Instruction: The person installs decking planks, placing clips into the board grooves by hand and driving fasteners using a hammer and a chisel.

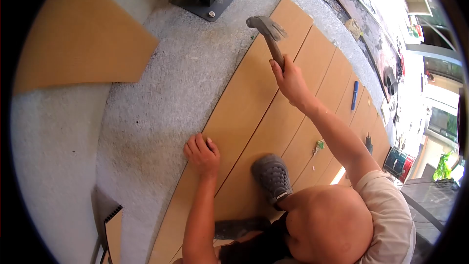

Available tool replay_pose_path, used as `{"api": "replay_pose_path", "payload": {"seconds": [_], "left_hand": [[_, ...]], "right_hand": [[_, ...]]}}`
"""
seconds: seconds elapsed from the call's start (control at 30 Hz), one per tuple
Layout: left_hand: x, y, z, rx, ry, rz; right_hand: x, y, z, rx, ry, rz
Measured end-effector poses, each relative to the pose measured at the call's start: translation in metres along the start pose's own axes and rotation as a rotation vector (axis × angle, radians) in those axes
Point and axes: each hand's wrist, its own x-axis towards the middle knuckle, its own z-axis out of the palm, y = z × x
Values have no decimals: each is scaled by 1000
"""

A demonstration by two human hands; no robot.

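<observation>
My right hand point(291, 82) is wrapped round the wooden handle of a claw hammer point(267, 28), held over the upper part of the tan planks point(254, 112). The hammer's metal head points to the upper left. My left hand point(202, 152) rests at the left edge of the outermost plank, its fingers curled at the edge; whether they grip it I cannot tell. Several planks lie side by side on the grey concrete floor point(161, 102). One foot in a grey clog point(272, 178) stands on them between my arms.
A black post with a bolted base plate point(207, 7) stands at the top. A loose tan board point(88, 39) is at the upper left. On the planks lie a blue marker point(354, 95) and a small green-and-white packet point(319, 145). A cut plank piece point(114, 234) is lower left.
</observation>
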Motion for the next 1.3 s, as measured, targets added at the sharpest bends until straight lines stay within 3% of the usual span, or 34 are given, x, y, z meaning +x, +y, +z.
{"api": "replay_pose_path", "payload": {"seconds": [0.07,0.17,0.23,0.37,0.43,0.57,0.63,0.73,0.83,0.87,0.93,0.97,1.03,1.2,1.3], "left_hand": [[0,0,-1,-6,3,12],[6,-1,1,-29,17,14],[1,-1,1,-33,16,10],[2,-1,0,-29,8,7],[3,0,0,-19,-10,-3],[1,1,-1,-22,10,4],[3,0,-1,-20,6,10],[2,0,-1,-17,14,2],[3,1,-2,-24,8,8],[4,1,0,-28,14,11],[2,1,-1,-49,-4,-8],[1,1,-1,-68,-22,-1],[2,1,0,-31,5,8],[0,-2,7,-23,22,51],[-3,-5,8,-8,29,66]], "right_hand": [[-3,-5,-2,28,67,-53],[7,-13,-9,-81,-97,108],[3,-3,0,5,21,41],[5,3,4,-47,-34,98],[13,7,10,93,-16,159],[1,13,20,30,92,78],[5,9,17,13,-29,170],[1,9,20,167,25,167],[4,7,16,102,-27,184],[7,4,11,101,-20,180],[8,2,-2,511,-150,285],[6,4,-10,501,-137,306],[-4,19,-33,797,-92,213],[-31,71,-113,574,104,181],[-70,116,-126,492,164,261]]}}
